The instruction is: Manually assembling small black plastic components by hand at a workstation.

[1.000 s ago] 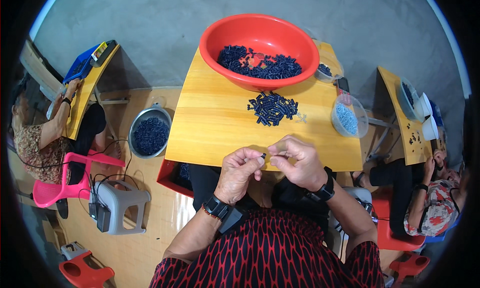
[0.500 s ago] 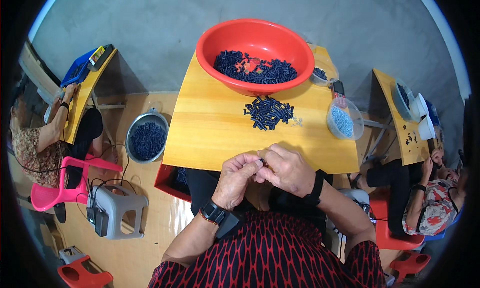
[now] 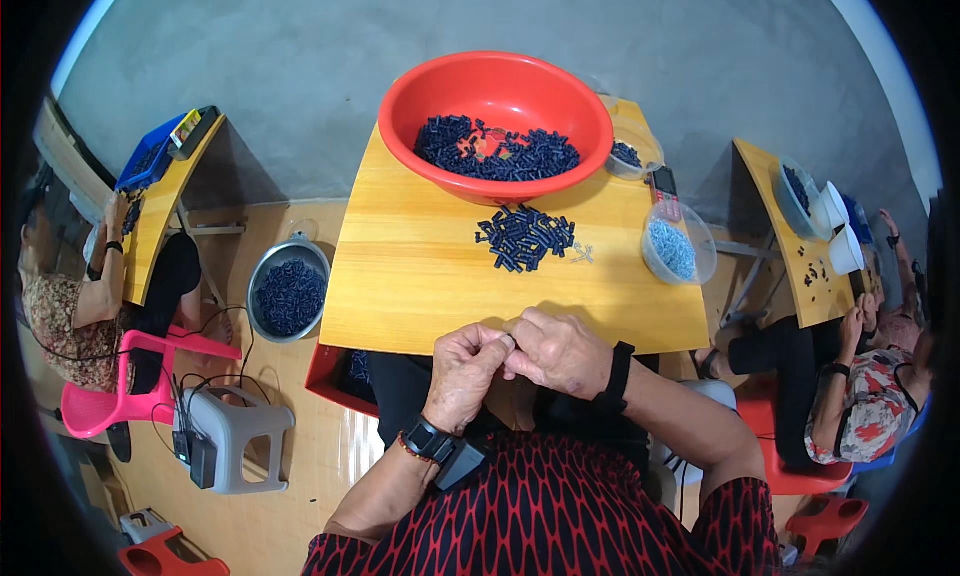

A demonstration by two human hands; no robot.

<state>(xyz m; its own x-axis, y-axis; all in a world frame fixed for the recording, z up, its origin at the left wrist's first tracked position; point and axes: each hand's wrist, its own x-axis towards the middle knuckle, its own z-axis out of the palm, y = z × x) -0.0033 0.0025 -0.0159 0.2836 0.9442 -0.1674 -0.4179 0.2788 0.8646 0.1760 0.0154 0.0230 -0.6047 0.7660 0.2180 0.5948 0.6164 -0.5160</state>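
Observation:
At the near edge of the yellow wooden table, my left hand and my right hand meet with fingers pinched together. Between the fingertips a small dark piece barely shows; most of it is covered. Just beyond them lies a loose pile of short dark-blue tube-like pieces. Beside that pile are a few thin pale bits. Behind stands a large red basin holding many more dark pieces. To the right is a clear round tub of small light-blue pieces.
A smaller clear tub with dark pieces and a red-and-black phone sit at the right. A metal bowl of dark pieces and a grey stool are on the left floor. Other people work at tables on both sides.
The view has shifted slightly, so the table sits lower and a little left. My hands remain together, and less of the dark piece shows. At left, a person's hand has moved.

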